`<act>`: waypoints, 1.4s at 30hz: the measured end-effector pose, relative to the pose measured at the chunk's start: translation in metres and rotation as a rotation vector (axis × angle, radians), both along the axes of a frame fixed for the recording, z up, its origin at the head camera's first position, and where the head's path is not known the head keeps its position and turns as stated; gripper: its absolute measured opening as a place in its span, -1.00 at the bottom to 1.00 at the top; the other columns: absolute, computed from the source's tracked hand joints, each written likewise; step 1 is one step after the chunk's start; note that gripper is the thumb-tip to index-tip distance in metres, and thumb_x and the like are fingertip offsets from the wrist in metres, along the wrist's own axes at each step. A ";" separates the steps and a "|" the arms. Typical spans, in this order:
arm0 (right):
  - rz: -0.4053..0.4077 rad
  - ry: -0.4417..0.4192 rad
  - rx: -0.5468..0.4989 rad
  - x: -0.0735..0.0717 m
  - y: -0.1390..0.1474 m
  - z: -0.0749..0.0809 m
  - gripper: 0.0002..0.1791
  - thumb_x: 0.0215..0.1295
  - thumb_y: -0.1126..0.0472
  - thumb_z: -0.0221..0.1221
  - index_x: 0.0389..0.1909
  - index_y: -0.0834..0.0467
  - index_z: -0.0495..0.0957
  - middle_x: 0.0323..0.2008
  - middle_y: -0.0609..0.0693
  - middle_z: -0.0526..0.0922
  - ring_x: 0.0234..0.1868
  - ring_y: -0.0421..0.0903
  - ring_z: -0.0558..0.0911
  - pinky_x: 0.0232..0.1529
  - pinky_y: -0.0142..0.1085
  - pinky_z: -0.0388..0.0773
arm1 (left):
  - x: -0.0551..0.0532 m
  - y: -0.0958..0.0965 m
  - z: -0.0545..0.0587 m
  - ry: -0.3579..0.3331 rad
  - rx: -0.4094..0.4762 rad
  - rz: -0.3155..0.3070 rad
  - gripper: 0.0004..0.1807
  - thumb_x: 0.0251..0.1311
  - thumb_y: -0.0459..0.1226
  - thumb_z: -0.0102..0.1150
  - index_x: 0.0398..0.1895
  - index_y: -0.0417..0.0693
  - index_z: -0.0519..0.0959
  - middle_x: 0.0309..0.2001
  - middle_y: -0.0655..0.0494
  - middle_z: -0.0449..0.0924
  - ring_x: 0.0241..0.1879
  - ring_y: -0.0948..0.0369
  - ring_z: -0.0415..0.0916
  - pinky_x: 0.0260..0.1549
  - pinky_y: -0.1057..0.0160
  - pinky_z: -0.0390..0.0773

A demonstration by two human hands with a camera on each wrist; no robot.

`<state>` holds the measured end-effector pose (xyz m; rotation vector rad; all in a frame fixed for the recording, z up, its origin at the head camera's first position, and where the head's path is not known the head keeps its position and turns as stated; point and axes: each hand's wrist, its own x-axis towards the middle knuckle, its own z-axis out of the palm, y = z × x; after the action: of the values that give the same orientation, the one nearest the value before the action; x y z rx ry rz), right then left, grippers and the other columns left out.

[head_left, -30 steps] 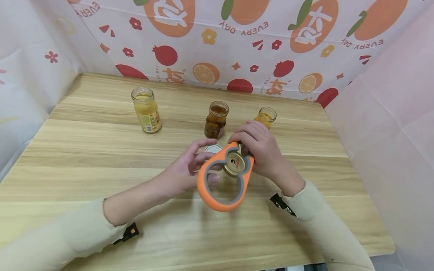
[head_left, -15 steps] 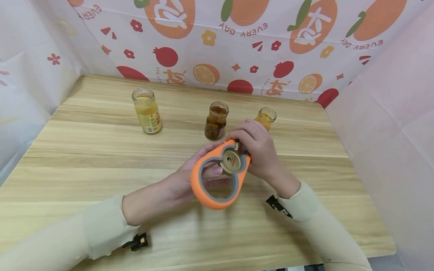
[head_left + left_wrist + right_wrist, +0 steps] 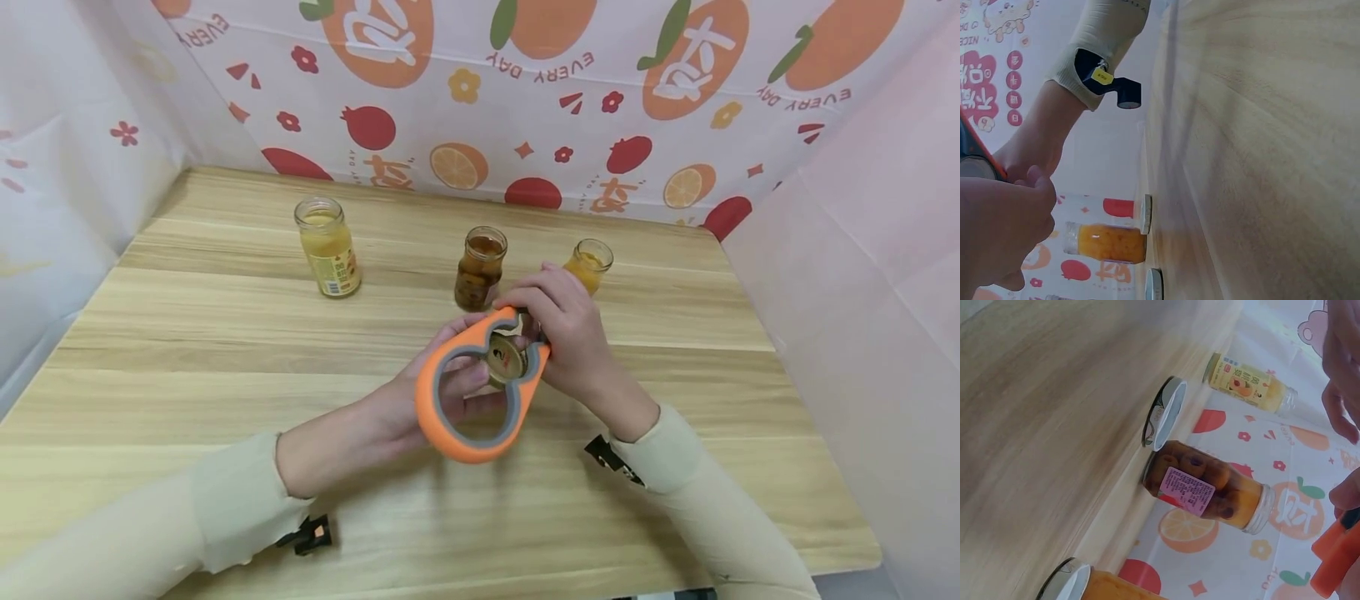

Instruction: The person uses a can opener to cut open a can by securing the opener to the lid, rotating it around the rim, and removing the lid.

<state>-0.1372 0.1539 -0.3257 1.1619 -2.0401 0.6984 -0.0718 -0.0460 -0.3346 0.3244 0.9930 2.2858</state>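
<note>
An orange jar opener (image 3: 471, 454) with grey inner edges is gripped by my right hand (image 3: 573, 333) at its narrow end, above the table. A gold jar lid (image 3: 506, 360) sits tilted in the opener's smaller opening. My left hand (image 3: 405, 400) reaches under the opener, its thumb on the lid's edge; it pinches the lid, with its other fingers partly hidden. In the right wrist view, the opener (image 3: 1335, 562) shows beside my right thumb, and the fingers of my left hand (image 3: 1342, 369) are at the edge. The left wrist view shows my left hand (image 3: 1000, 231) close to my right hand (image 3: 1029, 153).
Three lidless glass jars stand on the wooden table (image 3: 187, 333): a pale yellow jar (image 3: 328, 250) at left, a dark fruit jar (image 3: 480, 271) in the middle, an orange-filled jar (image 3: 588, 265) at right. Two loose lids lie nearby: one lid (image 3: 1166, 414) and another lid (image 3: 1069, 581).
My left hand has moved right and under the opener, and its thumb has come onto the gold lid. The opener has shifted slightly left, and the lid has tilted.
</note>
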 end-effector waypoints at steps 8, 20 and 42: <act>0.008 -0.017 -0.008 0.000 0.000 0.002 -0.68 0.27 0.46 -0.07 -0.20 0.14 0.63 -0.22 0.06 0.64 -0.27 0.02 0.49 -0.06 -0.05 0.38 | -0.003 -0.011 -0.005 0.045 -0.057 -0.015 -0.37 0.12 -0.21 0.46 0.25 0.03 0.39 0.17 0.04 0.59 0.17 0.13 0.51 0.12 0.11 0.52; -0.007 -0.054 -0.005 -0.003 0.011 -0.002 -0.63 0.15 0.53 -0.03 -0.17 0.15 0.64 -0.23 0.06 0.65 -0.19 0.04 0.55 0.09 -0.03 0.44 | -0.014 -0.075 0.009 0.579 -0.759 0.135 -0.47 0.17 -0.35 0.39 0.17 -0.16 0.39 0.08 -0.09 0.53 0.02 0.03 0.57 0.01 0.18 0.62; -0.018 -0.099 -0.006 -0.007 0.018 -0.003 -0.62 0.09 0.54 0.01 -0.17 0.16 0.63 -0.24 0.05 0.63 -0.21 0.03 0.52 0.11 -0.01 0.43 | -0.024 -0.134 0.026 0.943 -1.350 0.347 -0.47 -0.06 -0.02 0.57 -0.02 0.13 0.57 -0.21 0.25 0.57 -0.34 0.26 0.46 -0.44 0.30 0.50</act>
<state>-0.1440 0.1724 -0.3289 1.1236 -2.1263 0.7664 -0.0953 -0.1797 -0.3090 0.6347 2.8964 1.1004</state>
